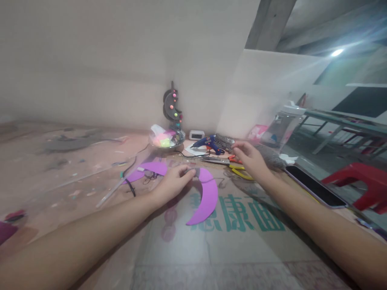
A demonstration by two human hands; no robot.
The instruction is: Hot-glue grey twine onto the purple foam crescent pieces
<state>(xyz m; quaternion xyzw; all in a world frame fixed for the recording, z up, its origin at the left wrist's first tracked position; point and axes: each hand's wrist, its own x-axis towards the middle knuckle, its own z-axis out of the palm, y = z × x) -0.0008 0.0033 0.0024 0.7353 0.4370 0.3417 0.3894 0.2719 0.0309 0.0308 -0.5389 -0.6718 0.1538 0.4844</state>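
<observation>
A purple crescent-shaped foam piece (pixel 209 199) hangs from my left hand (pixel 173 181), which pinches its upper end. Grey yarn (pixel 196 172) covers part of that end, and a thin strand trails off it to the right. My right hand (pixel 249 157) is raised to the right of the crescent, thumb and fingertips together; what they hold, if anything, is too small to make out. Close by that hand are yellow-handled pliers (pixel 240 171), scissors (pixel 216 160) and a tangle of grey yarn (pixel 224 141). Another purple foam piece (pixel 151 167) lies behind my left hand.
A blue glue gun (pixel 208 143) lies near the wall beside a small white clock (pixel 196 135). A clear bowl (pixel 169 147) stands before a dark crescent ornament with coloured balls (pixel 173 106). On the right are a phone (pixel 316 187), a clear jug (pixel 279 127) and a red stool (pixel 359 181).
</observation>
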